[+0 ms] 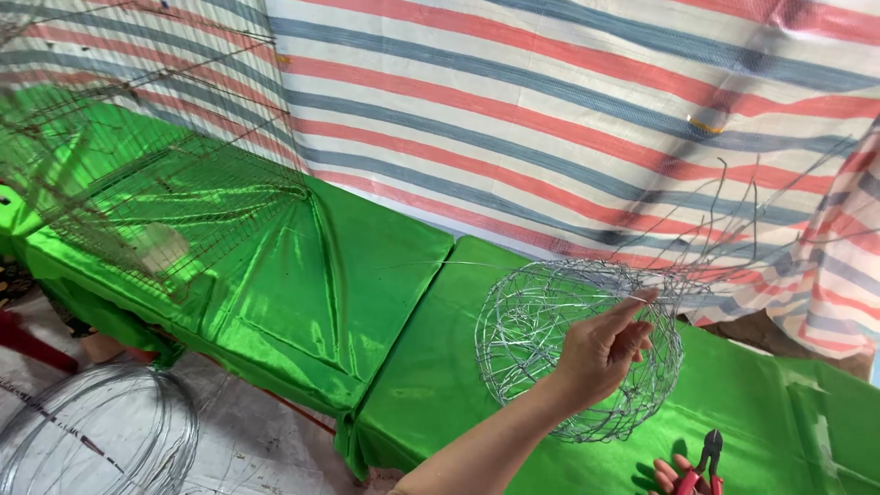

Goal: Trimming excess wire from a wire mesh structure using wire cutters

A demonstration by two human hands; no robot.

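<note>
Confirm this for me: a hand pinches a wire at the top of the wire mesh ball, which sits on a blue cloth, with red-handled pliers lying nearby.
Not quite. The cloth under the wire mesh ball is bright green, not blue, as the head view shows. The rest holds: the hand pinches a wire at the top of the ball, and the red-handled pliers lie nearby at the lower edge.

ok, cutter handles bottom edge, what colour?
Red handles on the wire cutters, black jaws, seen in the head view.

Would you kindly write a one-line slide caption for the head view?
Left hand pinches a wire on a wire-mesh ball over a green cloth; right hand holds red-handled pliers.
</note>
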